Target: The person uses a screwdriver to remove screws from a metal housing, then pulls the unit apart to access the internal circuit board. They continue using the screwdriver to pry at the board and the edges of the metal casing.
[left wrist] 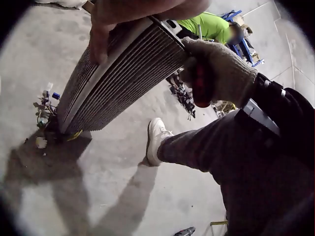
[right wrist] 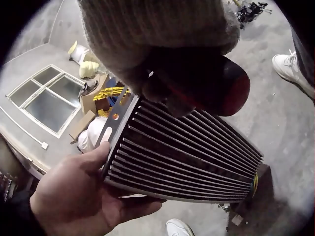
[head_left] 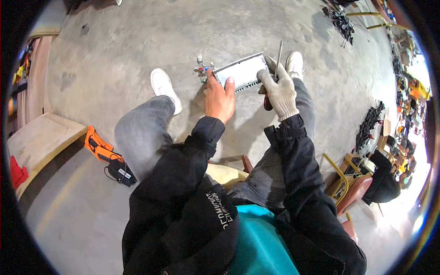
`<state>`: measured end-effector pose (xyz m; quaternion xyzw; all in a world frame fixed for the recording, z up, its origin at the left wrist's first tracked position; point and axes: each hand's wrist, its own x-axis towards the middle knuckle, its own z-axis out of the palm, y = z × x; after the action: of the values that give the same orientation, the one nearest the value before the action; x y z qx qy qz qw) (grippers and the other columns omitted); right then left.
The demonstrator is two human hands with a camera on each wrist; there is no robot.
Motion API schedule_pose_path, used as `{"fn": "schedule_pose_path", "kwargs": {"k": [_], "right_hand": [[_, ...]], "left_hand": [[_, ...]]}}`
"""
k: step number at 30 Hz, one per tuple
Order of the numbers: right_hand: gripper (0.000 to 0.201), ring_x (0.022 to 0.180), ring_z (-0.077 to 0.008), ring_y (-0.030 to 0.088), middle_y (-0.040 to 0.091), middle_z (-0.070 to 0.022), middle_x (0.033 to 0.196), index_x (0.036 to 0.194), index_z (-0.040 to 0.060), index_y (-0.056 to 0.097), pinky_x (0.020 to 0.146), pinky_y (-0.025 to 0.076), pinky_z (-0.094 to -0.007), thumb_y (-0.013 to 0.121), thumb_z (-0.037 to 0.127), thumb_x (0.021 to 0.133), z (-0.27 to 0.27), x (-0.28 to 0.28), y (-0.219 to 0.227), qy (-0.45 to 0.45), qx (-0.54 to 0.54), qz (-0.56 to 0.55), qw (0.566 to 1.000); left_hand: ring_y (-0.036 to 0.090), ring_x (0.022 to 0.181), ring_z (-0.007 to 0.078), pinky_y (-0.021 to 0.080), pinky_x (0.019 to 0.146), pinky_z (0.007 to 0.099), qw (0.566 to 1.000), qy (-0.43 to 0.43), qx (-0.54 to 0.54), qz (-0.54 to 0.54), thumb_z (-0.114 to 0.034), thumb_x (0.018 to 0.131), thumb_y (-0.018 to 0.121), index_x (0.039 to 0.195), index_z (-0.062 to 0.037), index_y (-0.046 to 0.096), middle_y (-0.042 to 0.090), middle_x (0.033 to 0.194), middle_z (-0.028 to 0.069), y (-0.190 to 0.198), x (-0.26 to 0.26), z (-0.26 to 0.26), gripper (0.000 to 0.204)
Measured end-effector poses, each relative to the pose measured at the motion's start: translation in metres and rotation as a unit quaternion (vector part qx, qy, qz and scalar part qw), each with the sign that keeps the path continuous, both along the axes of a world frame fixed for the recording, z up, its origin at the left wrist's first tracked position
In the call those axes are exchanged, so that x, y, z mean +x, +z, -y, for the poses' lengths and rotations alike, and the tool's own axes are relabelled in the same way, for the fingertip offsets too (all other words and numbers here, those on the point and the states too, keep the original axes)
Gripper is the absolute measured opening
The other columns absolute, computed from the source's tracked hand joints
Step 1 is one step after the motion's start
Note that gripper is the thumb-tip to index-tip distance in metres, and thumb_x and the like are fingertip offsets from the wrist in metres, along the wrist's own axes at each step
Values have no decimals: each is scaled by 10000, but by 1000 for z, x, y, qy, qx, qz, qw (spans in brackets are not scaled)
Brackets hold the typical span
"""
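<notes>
A metal housing with a finned heat sink [head_left: 240,72] is held above the floor between the two hands. My bare left hand [head_left: 220,101] grips its left end, thumb on the pale flat face. In the right wrist view, long parallel fins [right wrist: 182,152] run along the underside, and the left thumb presses the end flange [right wrist: 115,120]. My right hand [head_left: 280,89], in a knitted glove, holds a screwdriver [head_left: 279,55] by its red and black handle, the shaft pointing up and away. The gloved fingers overlap the housing's right end.
Wires and small parts [left wrist: 45,110] lie on the concrete floor beyond the housing's left end. An orange tool [head_left: 98,144] leans near a wooden bench [head_left: 46,133] on the left. Tangled black cables [head_left: 370,121] and a seated person [head_left: 385,178] are at the right.
</notes>
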<state>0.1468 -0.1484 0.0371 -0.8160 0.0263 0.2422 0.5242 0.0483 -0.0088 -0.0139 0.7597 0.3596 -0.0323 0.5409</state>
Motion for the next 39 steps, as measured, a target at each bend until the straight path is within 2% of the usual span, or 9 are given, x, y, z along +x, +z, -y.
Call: {"fn": "schedule_pose_path", "kwargs": {"k": [3, 6, 11, 14, 26, 32, 35, 38, 39], "right_hand": [[502, 659, -82, 606, 696, -47, 919, 1362, 31, 595, 620, 523, -244, 700, 227, 912, -1, 1, 0, 6, -14, -5, 1000], [515, 662, -86, 609, 694, -45, 905, 1368, 36, 592, 628, 529, -252, 698, 245, 910, 0, 2, -3, 13, -28, -5, 1000], [527, 658, -89, 609, 685, -42, 882, 1372, 35, 587, 624, 533, -252, 700, 257, 908, 0, -2, -4, 10, -24, -5, 1000], [527, 645, -87, 606, 675, -37, 863, 1366, 19, 586, 594, 527, -245, 700, 258, 910, 0, -1, -6, 4, -6, -10, 1000], [501, 619, -85, 591, 658, -30, 833, 1348, -2, 588, 574, 501, -242, 715, 241, 929, -1, -2, -3, -3, -11, -9, 1000], [523, 616, -84, 591, 660, -29, 834, 1367, -5, 577, 582, 504, -234, 707, 250, 929, -3, -2, -2, 0, -22, -9, 1000], [523, 619, -81, 593, 662, -27, 834, 1365, 0, 582, 588, 508, -232, 704, 252, 923, -2, -1, -5, 0, -19, -10, 1000], [519, 620, -80, 595, 662, -26, 836, 1360, 9, 591, 592, 512, -237, 702, 256, 917, -2, 0, -8, -7, -18, -4, 1000], [520, 621, -81, 597, 664, -28, 839, 1359, 12, 593, 594, 514, -239, 702, 260, 915, -2, 0, -7, -7, -17, -2, 1000]], "left_hand": [[475, 1322, 459, 392, 1088, 488, 1000, -3, 25, -3, -422, 1038, 449, 1539, 71, 205, 426, 1471, 334, 3, 3, -3, 744], [467, 1338, 439, 395, 1089, 485, 1000, 25, -9, 2, -443, 1042, 439, 1533, 25, 259, 442, 1457, 327, -3, 6, -9, 702], [555, 1202, 461, 442, 1005, 509, 999, 17, -6, -43, -473, 1047, 421, 1426, -31, 408, 538, 1334, 298, 8, 6, -9, 582], [582, 1140, 467, 455, 961, 527, 999, 14, 35, -38, -478, 1050, 410, 1385, -48, 435, 563, 1276, 296, 2, 5, -5, 546], [589, 1111, 486, 460, 955, 538, 999, 7, 30, -34, -452, 1053, 424, 1364, -48, 426, 572, 1255, 316, -3, 7, -5, 510], [585, 1122, 491, 457, 962, 543, 998, 9, 27, -50, -448, 1053, 422, 1367, -15, 412, 569, 1263, 322, 3, 8, -4, 535], [572, 1173, 475, 447, 1001, 518, 998, 31, 25, -38, -438, 1056, 417, 1427, 12, 373, 556, 1292, 330, -1, 5, 1, 585], [555, 1240, 421, 426, 1052, 467, 998, 56, -22, -19, -434, 1060, 410, 1468, 28, 366, 540, 1341, 317, -5, -2, 4, 617], [555, 1255, 370, 415, 1068, 433, 991, 86, -97, 11, -418, 1073, 394, 1463, 28, 393, 541, 1369, 277, -10, -5, 2, 593]]}}
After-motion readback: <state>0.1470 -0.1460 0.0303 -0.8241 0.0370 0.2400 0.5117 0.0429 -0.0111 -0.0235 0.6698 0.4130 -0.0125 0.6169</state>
